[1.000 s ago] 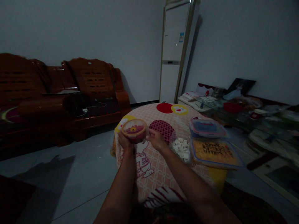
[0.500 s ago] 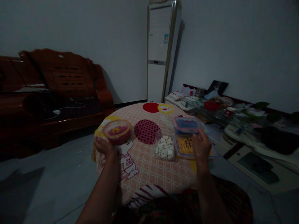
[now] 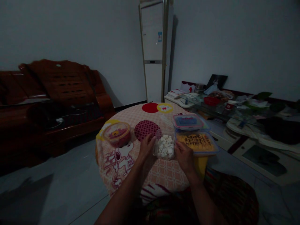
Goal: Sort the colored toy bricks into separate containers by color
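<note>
A clear plastic box (image 3: 165, 148) filled with small white block-like pieces sits on the patterned tablecloth (image 3: 161, 175). My left hand (image 3: 146, 147) grips the box's left side, its fingers curled against the wall. From the opposite side my right hand (image 3: 184, 155) pinches the right edge. Just beyond my right hand lies a blue-rimmed container (image 3: 206, 142) with yellowish contents and dark writing on it. Behind that one is a pink-rimmed lidded container (image 3: 188, 121). Further left stands a round bowl (image 3: 117, 134) with a clear lid, apart from both hands.
A wooden sofa (image 3: 63, 90) stands at the left. Behind the round table is a tall white air conditioner (image 3: 153, 47). At the right, a glass-topped cabinet (image 3: 199, 106) carries a red bowl (image 3: 211, 101), a paper cup (image 3: 231, 105) and papers.
My left hand has moved right, from beside the round bowl to the clear box. My right hand has come left and down from the lidded containers to the box's other side.
</note>
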`<state>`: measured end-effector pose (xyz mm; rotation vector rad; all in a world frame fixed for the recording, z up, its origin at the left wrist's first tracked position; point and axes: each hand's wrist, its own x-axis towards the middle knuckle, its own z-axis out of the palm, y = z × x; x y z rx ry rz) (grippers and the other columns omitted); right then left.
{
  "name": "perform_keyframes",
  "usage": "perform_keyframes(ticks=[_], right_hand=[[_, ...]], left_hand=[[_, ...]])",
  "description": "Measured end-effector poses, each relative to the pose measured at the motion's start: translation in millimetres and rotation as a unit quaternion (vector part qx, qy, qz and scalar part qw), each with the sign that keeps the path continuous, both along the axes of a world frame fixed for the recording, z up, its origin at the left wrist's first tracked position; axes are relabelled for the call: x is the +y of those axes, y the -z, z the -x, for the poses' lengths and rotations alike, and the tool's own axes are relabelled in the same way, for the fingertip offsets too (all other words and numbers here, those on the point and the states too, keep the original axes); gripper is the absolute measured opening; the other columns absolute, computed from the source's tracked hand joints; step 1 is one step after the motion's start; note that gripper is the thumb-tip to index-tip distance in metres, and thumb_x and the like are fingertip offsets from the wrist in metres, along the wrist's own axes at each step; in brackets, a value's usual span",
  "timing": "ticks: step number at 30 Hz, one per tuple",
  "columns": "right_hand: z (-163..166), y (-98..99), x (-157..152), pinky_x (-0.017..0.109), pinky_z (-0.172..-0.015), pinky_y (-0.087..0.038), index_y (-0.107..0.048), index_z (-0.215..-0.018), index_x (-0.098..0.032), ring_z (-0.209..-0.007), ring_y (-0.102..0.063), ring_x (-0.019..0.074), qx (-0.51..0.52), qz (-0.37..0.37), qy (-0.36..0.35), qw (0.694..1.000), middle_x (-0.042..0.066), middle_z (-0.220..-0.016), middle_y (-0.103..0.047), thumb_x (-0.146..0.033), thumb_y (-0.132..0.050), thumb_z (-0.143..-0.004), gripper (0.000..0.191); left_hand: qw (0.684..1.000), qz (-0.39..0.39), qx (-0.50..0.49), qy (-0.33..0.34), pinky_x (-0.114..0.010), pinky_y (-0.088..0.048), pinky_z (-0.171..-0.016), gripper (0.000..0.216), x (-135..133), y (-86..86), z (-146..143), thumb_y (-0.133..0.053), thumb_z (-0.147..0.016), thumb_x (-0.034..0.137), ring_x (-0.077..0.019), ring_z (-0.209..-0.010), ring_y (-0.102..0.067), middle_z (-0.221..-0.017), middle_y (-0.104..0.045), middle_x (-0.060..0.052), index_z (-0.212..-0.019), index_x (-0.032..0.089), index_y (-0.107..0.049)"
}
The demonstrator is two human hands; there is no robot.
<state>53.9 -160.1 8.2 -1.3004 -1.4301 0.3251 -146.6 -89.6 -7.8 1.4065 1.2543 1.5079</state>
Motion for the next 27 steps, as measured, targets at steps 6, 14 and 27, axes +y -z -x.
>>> perform_keyframes(ticks=[6, 14, 27], right_hand=[[15.6, 7.6, 0.1, 0.041, -0.1, -0.053, -0.076, -0.107, -0.018, -0.108, -0.069, 0.0251, 0.005, -0.005, -0.019, 1.0, 0.013, -0.114, -0.074, -0.024, -0.055, -0.083, 0.033], [34.4, 5.0, 34.1, 0.035, -0.091, -0.054, -0.076, -0.103, -0.016, -0.099, -0.071, 0.0253, 0.044, 0.092, -0.039, 0.994, 0.012, -0.104, -0.077, -0.026, -0.052, -0.078, 0.037], [52.1, 1.7, 60.7, 0.021, -0.035, -0.032, -0.053, -0.056, -0.022, -0.034, -0.046, 0.0122, 0.281, 0.258, -0.061, 0.923, -0.006, -0.04, -0.049, -0.036, -0.059, -0.066, 0.019]], left_hand=[[0.961, 0.12, -0.237, 0.071, -0.028, -0.049, -0.065, 0.065, 4.8, 6.5, -6.9, -0.083, -0.052, 0.025, -0.018, -0.069, -0.066, -0.09, -0.074, -0.008, -0.114, 0.011, -0.07], [0.936, 0.114, -0.321, 0.085, -0.024, -0.046, -0.058, 0.07, -4.8, 15.6, 24.2, -0.074, -0.05, 0.015, -0.0132, -0.057, -0.061, -0.077, -0.072, -0.003, -0.12, 0.011, -0.069], [0.923, 0.141, -0.352, 0.066, -0.027, -0.051, -0.062, 0.064, 1.6, 12.1, 34.7, -0.08, -0.051, 0.018, -0.0164, -0.061, -0.067, -0.086, -0.078, -0.008, -0.114, 0.013, -0.072]])
